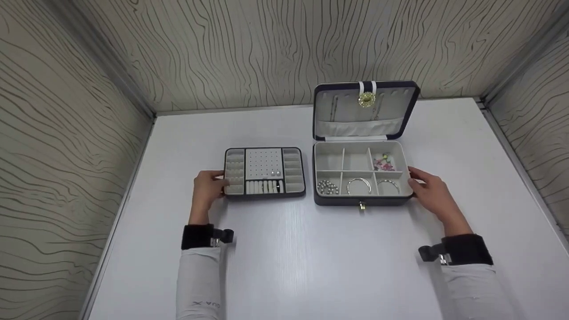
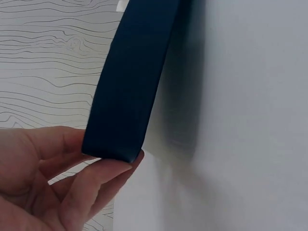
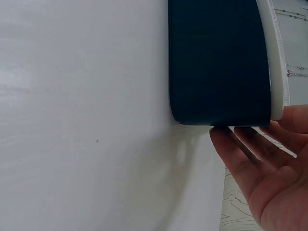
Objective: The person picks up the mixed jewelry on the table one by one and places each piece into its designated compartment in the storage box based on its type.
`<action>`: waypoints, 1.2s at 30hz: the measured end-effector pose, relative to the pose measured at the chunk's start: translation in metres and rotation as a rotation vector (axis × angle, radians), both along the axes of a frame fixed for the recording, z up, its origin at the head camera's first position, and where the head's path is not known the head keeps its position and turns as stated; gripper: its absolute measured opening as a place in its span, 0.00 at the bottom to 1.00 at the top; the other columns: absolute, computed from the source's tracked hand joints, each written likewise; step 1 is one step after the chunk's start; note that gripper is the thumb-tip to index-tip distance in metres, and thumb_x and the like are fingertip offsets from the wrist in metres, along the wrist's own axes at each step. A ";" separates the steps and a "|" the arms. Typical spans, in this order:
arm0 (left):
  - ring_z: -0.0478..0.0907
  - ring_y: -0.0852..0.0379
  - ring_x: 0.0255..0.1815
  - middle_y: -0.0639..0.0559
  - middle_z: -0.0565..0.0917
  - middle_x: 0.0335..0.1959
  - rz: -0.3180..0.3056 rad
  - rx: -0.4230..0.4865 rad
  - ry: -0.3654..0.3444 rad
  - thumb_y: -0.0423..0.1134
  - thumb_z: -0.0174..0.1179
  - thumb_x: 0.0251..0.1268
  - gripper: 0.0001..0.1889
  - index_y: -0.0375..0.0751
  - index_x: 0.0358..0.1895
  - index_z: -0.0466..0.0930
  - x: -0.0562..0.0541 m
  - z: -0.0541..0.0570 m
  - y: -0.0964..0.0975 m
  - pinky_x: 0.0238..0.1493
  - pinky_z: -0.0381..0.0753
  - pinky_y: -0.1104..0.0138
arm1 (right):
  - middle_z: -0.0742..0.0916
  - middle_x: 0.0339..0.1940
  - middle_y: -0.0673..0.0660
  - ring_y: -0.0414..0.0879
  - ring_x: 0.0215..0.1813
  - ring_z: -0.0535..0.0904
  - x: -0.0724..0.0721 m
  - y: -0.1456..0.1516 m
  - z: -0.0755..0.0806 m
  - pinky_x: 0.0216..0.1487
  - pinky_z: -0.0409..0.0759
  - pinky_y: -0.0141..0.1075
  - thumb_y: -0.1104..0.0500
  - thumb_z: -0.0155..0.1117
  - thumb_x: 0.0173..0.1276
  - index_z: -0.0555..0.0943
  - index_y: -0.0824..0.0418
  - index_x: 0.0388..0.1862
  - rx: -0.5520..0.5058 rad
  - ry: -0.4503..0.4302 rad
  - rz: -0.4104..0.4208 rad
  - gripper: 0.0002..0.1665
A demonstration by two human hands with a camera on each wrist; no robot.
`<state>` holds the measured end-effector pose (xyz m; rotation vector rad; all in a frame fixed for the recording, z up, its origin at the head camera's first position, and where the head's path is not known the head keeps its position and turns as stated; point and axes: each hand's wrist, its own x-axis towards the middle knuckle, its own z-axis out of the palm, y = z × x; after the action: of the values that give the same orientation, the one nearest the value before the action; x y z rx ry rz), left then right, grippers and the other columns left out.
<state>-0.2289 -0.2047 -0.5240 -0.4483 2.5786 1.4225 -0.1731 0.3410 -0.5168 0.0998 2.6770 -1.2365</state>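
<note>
My left hand (image 1: 208,189) pinches the left edge of a dark blue jewelry tray (image 1: 242,196) with a pale lining. In the left wrist view the thumb and fingers hold its end, and a shadow falls on the table beside it. The tray has side slots, a pegboard with two pearl-like earrings (image 1: 275,174) and a row of ring rolls (image 1: 262,187). My right hand (image 1: 430,195) holds the right side of the jewelry box (image 1: 338,201), thumb at the rim and fingers against the outer wall. Its lid (image 1: 342,91) stands raised.
Box compartments hold a beaded piece (image 1: 328,187), a bangle (image 1: 358,186), a thinner bracelet (image 1: 388,186) and small colourful pieces (image 1: 383,163). Necklaces (image 1: 334,109) hang inside the lid, with a gold clasp ornament (image 1: 366,100). Patterned walls (image 1: 249,53) border the white table (image 1: 284,258).
</note>
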 end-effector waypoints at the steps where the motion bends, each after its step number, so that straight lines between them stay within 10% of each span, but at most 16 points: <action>1: 0.82 0.54 0.30 0.35 0.85 0.43 0.003 -0.006 0.009 0.28 0.61 0.62 0.20 0.30 0.58 0.79 0.001 0.000 -0.001 0.28 0.84 0.67 | 0.70 0.67 0.75 0.68 0.65 0.70 0.000 0.000 0.000 0.42 0.74 0.21 0.55 0.44 0.80 0.58 0.70 0.75 0.002 0.001 -0.001 0.31; 8: 0.81 0.54 0.27 0.36 0.84 0.40 0.030 -0.015 0.060 0.27 0.61 0.60 0.19 0.29 0.56 0.81 0.008 0.006 -0.004 0.26 0.84 0.67 | 0.70 0.67 0.76 0.69 0.65 0.70 0.000 0.000 0.000 0.42 0.75 0.22 0.56 0.44 0.80 0.58 0.70 0.75 -0.003 0.011 -0.003 0.31; 16: 0.81 0.54 0.28 0.39 0.82 0.36 0.034 0.051 0.103 0.27 0.61 0.61 0.19 0.30 0.57 0.80 0.016 0.025 0.000 0.28 0.85 0.65 | 0.70 0.66 0.77 0.71 0.64 0.70 -0.002 -0.003 0.004 0.59 0.74 0.57 0.56 0.46 0.80 0.59 0.72 0.74 0.051 0.017 -0.006 0.31; 26: 0.82 0.52 0.30 0.39 0.84 0.36 0.002 0.144 0.180 0.27 0.62 0.60 0.19 0.30 0.56 0.81 0.026 0.059 0.030 0.26 0.85 0.65 | 0.67 0.66 0.81 0.74 0.65 0.67 -0.007 -0.014 0.015 0.60 0.71 0.61 0.55 0.48 0.79 0.51 0.70 0.77 0.042 -0.035 -0.018 0.36; 36: 0.83 0.51 0.28 0.42 0.85 0.32 -0.067 0.252 0.225 0.26 0.64 0.57 0.19 0.30 0.53 0.83 0.027 0.054 0.080 0.24 0.85 0.63 | 0.62 0.69 0.81 0.75 0.69 0.59 -0.006 -0.022 0.025 0.64 0.64 0.64 0.51 0.47 0.79 0.50 0.72 0.76 0.059 -0.024 0.021 0.39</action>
<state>-0.2022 -0.1251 -0.4703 -0.1728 2.4990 1.8362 -0.1786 0.3194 -0.4919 0.0945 2.6872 -1.1434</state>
